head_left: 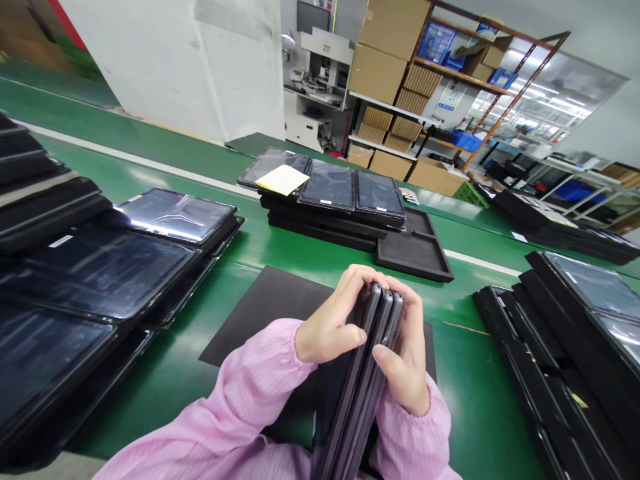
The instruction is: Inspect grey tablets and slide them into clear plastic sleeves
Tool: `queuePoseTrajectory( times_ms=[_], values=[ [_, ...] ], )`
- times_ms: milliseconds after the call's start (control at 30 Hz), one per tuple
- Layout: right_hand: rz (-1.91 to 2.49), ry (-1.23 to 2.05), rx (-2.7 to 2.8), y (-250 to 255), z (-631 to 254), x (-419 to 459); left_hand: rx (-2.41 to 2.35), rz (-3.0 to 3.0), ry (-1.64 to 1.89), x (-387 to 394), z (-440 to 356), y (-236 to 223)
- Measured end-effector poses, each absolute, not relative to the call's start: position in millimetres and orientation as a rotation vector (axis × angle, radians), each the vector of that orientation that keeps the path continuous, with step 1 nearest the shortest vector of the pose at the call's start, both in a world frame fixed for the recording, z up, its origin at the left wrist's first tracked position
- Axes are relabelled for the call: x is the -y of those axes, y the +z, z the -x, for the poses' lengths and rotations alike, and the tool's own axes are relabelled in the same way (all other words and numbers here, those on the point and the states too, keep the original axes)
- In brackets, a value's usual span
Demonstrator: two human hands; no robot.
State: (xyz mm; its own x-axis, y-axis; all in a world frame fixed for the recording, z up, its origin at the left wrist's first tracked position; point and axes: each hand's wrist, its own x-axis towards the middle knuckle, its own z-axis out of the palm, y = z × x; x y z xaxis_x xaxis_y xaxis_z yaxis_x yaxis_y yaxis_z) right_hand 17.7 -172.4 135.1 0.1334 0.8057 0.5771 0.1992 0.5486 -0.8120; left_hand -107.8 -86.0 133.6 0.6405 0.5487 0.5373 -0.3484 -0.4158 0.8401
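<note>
Three black tablets stand on edge, pressed side by side, their near ends running down toward my body. My left hand wraps their left face, with its thumb on the edges and its fingers over the far top corner. On the other side my right hand grips them, thumb lying across the edges; part of its fingers is hidden behind the stack. Under and behind the tablets lies a flat black mat on the green table.
Stacked trays of tablets fill the left side. Ahead stands another stack of tablets with a yellow paper on top, beside a black foam tray. More black trays are at the right. Shelving and cartons stand behind.
</note>
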Motion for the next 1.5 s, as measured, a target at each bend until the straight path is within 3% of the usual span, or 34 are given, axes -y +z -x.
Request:
queuePoseTrajectory(
  times_ms=[1500],
  values=[
    [0.952,0.5,1.434,136.9,-17.4,171.2,-0.175,-1.734,0.99,85.6,108.7,132.4]
  ],
)
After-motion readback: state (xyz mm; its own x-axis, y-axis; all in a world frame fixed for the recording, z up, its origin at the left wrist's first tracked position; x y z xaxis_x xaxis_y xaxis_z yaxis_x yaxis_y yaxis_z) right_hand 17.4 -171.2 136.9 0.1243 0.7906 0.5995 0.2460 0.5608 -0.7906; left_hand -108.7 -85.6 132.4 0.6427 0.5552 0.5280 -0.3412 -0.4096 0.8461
